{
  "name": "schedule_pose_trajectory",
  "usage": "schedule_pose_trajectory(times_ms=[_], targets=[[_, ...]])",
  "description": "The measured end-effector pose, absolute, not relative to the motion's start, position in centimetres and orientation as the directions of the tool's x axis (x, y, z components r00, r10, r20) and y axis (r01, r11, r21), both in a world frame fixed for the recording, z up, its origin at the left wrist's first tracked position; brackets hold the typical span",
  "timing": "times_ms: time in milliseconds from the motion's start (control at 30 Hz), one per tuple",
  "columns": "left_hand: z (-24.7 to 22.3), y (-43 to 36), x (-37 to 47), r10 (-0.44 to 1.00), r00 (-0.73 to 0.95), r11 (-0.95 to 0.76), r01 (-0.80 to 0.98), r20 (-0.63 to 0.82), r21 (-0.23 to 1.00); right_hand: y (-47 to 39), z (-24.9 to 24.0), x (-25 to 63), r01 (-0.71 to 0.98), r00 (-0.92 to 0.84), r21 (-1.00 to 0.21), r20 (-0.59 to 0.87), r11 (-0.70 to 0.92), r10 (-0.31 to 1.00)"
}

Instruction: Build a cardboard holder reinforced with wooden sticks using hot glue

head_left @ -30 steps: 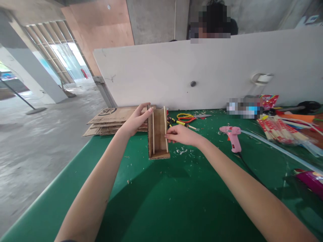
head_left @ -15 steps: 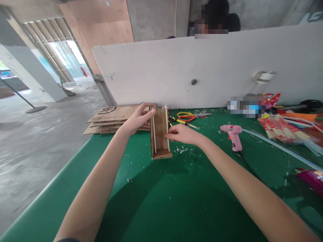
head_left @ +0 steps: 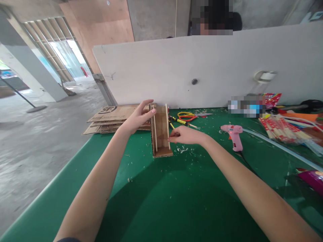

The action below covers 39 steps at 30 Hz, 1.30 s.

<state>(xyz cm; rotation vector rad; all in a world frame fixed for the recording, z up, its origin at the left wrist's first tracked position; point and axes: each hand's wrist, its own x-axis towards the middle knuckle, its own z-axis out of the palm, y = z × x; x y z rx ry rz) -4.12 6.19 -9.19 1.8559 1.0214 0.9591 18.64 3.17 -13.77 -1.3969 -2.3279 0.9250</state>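
Note:
A small open cardboard box (head_left: pixel 161 125) stands on the green tabletop, its inside facing me. My left hand (head_left: pixel 138 118) grips its upper left side, thumb at the front edge; the other fingers are partly behind it. One thin wooden stick (head_left: pixel 155 136) runs up the box's left part. A second wooden stick (head_left: pixel 167 116) rises along the right side. My right hand (head_left: pixel 187 135) pinches this right stick low down between thumb and fingers.
Flattened cardboard (head_left: pixel 118 116) lies stacked at left. Scissors (head_left: pixel 188 116) and a yellow-black tool (head_left: pixel 178 120) lie behind the box. At right are a pink glue gun (head_left: pixel 235 136) with a cord and packaged sticks (head_left: pixel 282 129). A white partition (head_left: pixel 151 74) stands behind; a person is beyond it.
My right hand has shifted slightly down and right along the stick. The box has moved a little right and up, and my left index finger has lifted slightly.

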Motion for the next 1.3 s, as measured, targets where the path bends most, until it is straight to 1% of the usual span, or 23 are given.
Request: schedule_pose_trajectory(times_ms=[100, 267, 367, 533, 767, 1000, 1067, 1167, 1300], targets=[[-9.2, 6.2, -4.1, 0.868, 0.418, -0.4, 0.272, 0.267, 0.875, 3.3, -13.9, 18.9, 0.709, -0.49, -0.618, -0.085, 0.34, 0.867], [-9.1, 6.1, -3.9, 0.831, 0.444, -0.477, 0.256, 0.336, 0.841, 3.2, -13.9, 18.6, 0.726, -0.386, -0.602, 0.043, 0.332, 0.922], [-9.0, 6.0, -3.7, 0.815, 0.462, -0.49, 0.229, 0.35, 0.841, 3.2, -14.0, 18.2, 0.724, -0.371, -0.595, 0.09, 0.348, 0.924], [-8.8, 5.9, -3.7, 0.823, 0.44, -0.487, 0.224, 0.358, 0.844, 3.1, -14.3, 17.9, 0.703, -0.431, -0.596, 0.077, 0.389, 0.899], [-8.8, 5.9, -3.7, 0.823, 0.436, -0.487, 0.21, 0.364, 0.848, 3.2, -14.7, 17.9, 0.692, -0.465, -0.588, 0.079, 0.418, 0.882], [-8.7, 5.7, -3.6, 0.848, 0.393, -0.465, 0.23, 0.356, 0.855, 3.3, -15.0, 18.1, 0.7, -0.447, -0.589, 0.08, 0.404, 0.891], [-8.7, 5.7, -3.6, 0.847, 0.388, -0.473, 0.235, 0.364, 0.849, 3.4, -15.0, 18.3, 0.727, -0.431, -0.562, 0.076, 0.396, 0.899], [-8.7, 5.7, -3.6, 0.834, 0.389, -0.499, 0.229, 0.391, 0.836, 3.4, -15.0, 18.6, 0.788, -0.414, -0.478, 0.058, 0.389, 0.908], [-8.6, 5.6, -3.4, 0.793, 0.403, -0.572, 0.235, 0.457, 0.785, 3.5, -14.9, 19.2, 0.866, -0.379, -0.37, -0.044, 0.337, 0.924]])
